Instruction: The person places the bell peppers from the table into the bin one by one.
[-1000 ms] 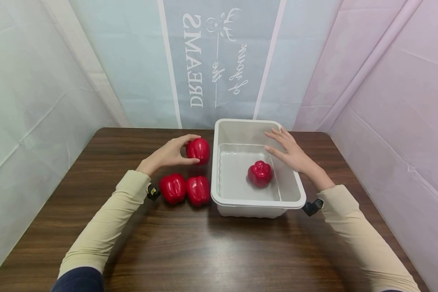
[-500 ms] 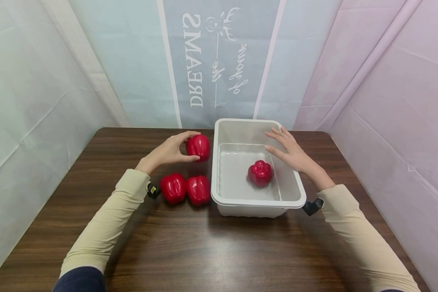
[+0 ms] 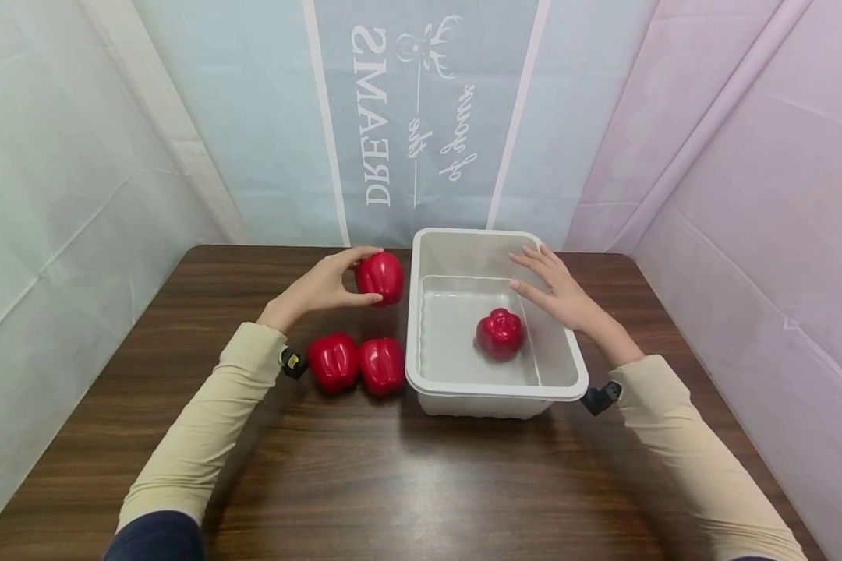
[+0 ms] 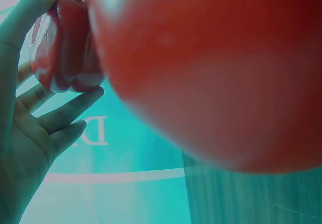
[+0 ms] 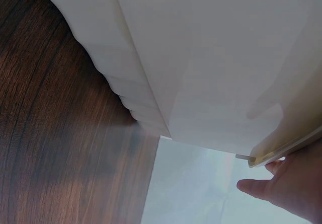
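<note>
My left hand point(image 3: 321, 287) pinches a red bell pepper point(image 3: 381, 278) between thumb and fingers, left of the white bin point(image 3: 494, 389). In the left wrist view that held pepper point(image 4: 68, 43) shows at upper left, and a much nearer red pepper point(image 4: 216, 83) fills the right side, blurred. Two more red bell peppers, one on the left point(image 3: 333, 363) and one on the right point(image 3: 382, 366), lie side by side on the table. Another pepper point(image 3: 500, 334) sits inside the bin. My right hand point(image 3: 557, 292) spreads its fingers over the bin's right rim, holding nothing.
A dark wood table point(image 3: 421, 483) carries everything. The bin's ribbed outer wall point(image 5: 100, 48) stands close to the right wrist camera. A grey-blue printed cloth point(image 3: 421, 117) hangs behind the table, and pale cloth walls point(image 3: 63, 195) close in both sides.
My left hand has lifted the held pepper slightly, moving up in the head view. The right hand, the bin and the other peppers have stayed where they were.
</note>
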A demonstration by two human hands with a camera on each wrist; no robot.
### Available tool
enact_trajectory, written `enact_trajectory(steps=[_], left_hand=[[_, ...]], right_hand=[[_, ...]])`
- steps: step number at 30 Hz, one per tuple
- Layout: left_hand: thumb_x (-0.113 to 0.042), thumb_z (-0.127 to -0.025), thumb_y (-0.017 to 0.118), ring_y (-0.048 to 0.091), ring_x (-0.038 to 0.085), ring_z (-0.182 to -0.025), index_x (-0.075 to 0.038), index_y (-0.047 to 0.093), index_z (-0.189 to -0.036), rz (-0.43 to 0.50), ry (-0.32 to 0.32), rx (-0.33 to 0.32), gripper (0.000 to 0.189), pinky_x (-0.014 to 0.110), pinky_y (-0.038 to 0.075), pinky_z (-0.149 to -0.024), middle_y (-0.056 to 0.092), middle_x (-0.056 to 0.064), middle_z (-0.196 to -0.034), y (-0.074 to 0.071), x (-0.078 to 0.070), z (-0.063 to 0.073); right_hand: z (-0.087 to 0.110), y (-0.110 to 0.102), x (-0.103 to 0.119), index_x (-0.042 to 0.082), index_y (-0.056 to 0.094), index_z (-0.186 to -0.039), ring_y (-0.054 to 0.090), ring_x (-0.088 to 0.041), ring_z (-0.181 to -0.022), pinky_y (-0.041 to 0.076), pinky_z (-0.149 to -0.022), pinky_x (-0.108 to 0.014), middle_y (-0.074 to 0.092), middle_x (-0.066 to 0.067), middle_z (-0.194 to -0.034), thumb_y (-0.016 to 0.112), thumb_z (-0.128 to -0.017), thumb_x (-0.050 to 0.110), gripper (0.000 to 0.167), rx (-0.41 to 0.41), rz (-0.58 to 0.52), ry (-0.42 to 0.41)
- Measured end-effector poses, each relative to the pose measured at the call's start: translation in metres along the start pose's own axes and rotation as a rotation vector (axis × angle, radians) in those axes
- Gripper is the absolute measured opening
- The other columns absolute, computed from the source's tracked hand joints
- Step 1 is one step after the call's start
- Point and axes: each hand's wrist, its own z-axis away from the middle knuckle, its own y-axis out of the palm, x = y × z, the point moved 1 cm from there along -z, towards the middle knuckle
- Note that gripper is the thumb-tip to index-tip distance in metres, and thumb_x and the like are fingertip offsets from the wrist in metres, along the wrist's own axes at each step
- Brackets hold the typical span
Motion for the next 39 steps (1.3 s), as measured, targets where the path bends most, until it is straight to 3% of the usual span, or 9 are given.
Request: enact_trajectory(steps=[12, 39], left_hand=[[-0.045, -0.072, 0.075, 0.054, 0.008, -0.098, -0.024, 0.045, -0.133, -0.018, -0.001, -0.011, 0.071, 0.031, 0.047, -0.085, 0.059, -0.008, -0.111, -0.007, -0.004, -0.003], [-0.046, -0.072, 0.074, 0.053, 0.013, -0.104, -0.024, 0.045, -0.133, -0.025, -0.001, -0.041, 0.071, 0.034, 0.046, -0.091, 0.056, -0.007, -0.119, -0.012, -0.008, -0.009]], right_hand=[[0.000, -0.002, 0.002, 0.018, 0.037, -0.142, -0.004, -0.026, -0.143, 0.002, -0.107, -0.064, 0.019, -0.013, -0.153, 0.052, -0.092, 0.041, 0.057, -0.005, 0.002, -0.009], [0.002, 0.000, 0.000, 0.018, 0.038, -0.142, -0.003, -0.026, -0.143, 0.003, -0.108, -0.063, 0.020, -0.012, -0.153, 0.052, -0.092, 0.041, 0.057, -0.011, -0.009, -0.008]])
